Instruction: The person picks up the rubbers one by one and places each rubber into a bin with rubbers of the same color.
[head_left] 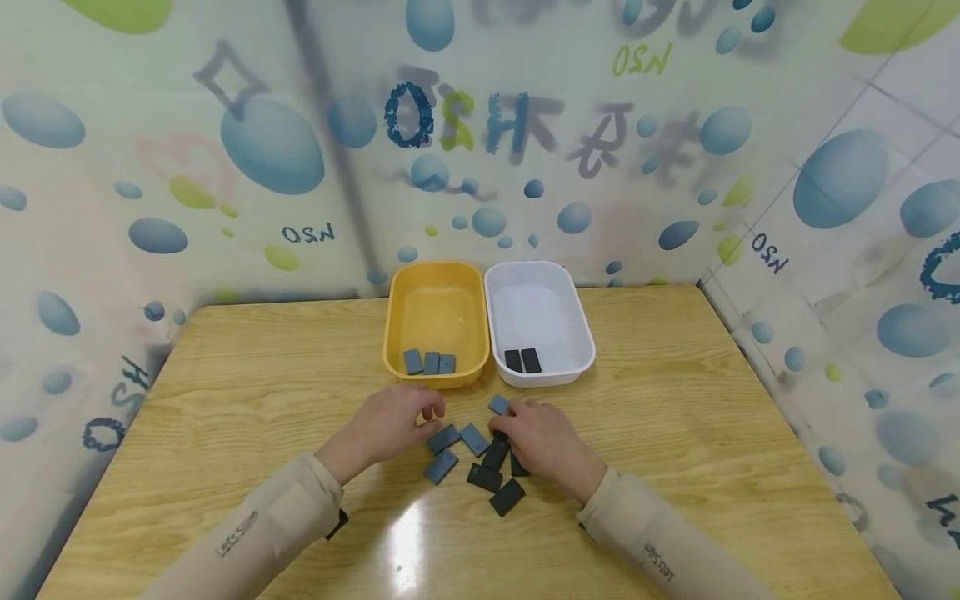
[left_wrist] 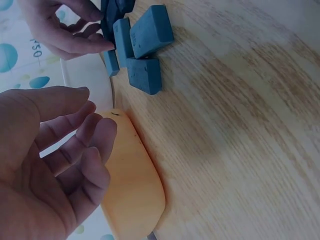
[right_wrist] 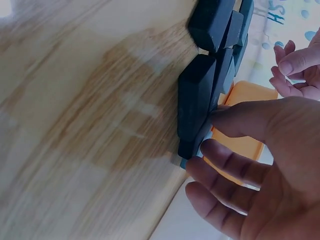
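In the head view, blue-grey rectangular blocks (head_left: 442, 467) and black rectangular blocks (head_left: 507, 497) lie in a loose group on the table. My left hand (head_left: 393, 421) hovers beside the blue-grey ones, fingers loosely bent and holding nothing. In the left wrist view its fingers (left_wrist: 102, 135) stand in front of the yellow bin (left_wrist: 135, 185). At the group's far right edge, my right hand (head_left: 543, 437) pinches a black block (right_wrist: 202, 135) between thumb and fingertips. Part of that block is hidden by the hand. A blue-grey block (head_left: 498, 404) lies just past its fingertips.
Behind the blocks, a yellow bin (head_left: 397, 333) holds several blue-grey blocks (head_left: 432, 363). The white bin (head_left: 581, 333) adjoining it holds two black blocks (head_left: 531, 360). A dark piece (head_left: 339, 523) shows beside the left sleeve. A patterned curtain (head_left: 465, 200) stands behind the table (head_left: 262, 375).
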